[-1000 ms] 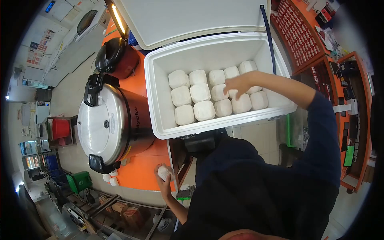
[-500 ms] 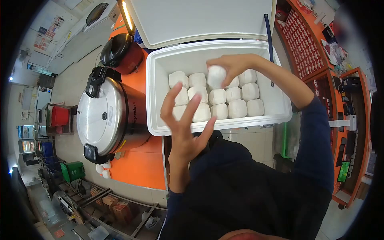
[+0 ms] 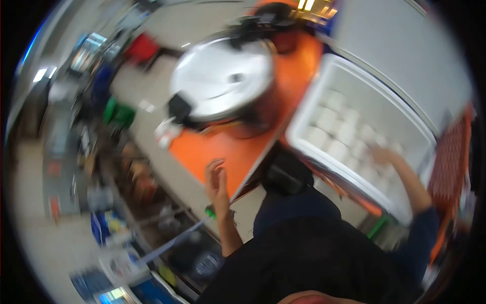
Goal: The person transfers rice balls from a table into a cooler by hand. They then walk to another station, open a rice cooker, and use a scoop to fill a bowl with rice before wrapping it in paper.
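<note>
A white cooler box (image 3: 354, 183) holds rows of white rounded bundles (image 3: 329, 119), all smeared by motion. My right hand (image 3: 383, 156) reaches into the box over the bundles at its right side. Its fingers are too blurred to show whether they hold a bundle. My left hand (image 3: 217, 180) hangs near the front edge of the orange table (image 3: 197, 152), outside the box. Its fingers are loosely bent and apart, with nothing visible in them.
A large round steel rice cooker (image 3: 223, 76) stands on the orange table, left of the box. White pieces (image 3: 167, 133) lie at the table's left corner. The box's lid (image 3: 405, 55) is raised. A green bin (image 3: 119, 112) stands farther left.
The view has swung left and tilted, so the box now sits farther right. My left hand has moved from above the box to beside the table. My right hand stays in the box.
</note>
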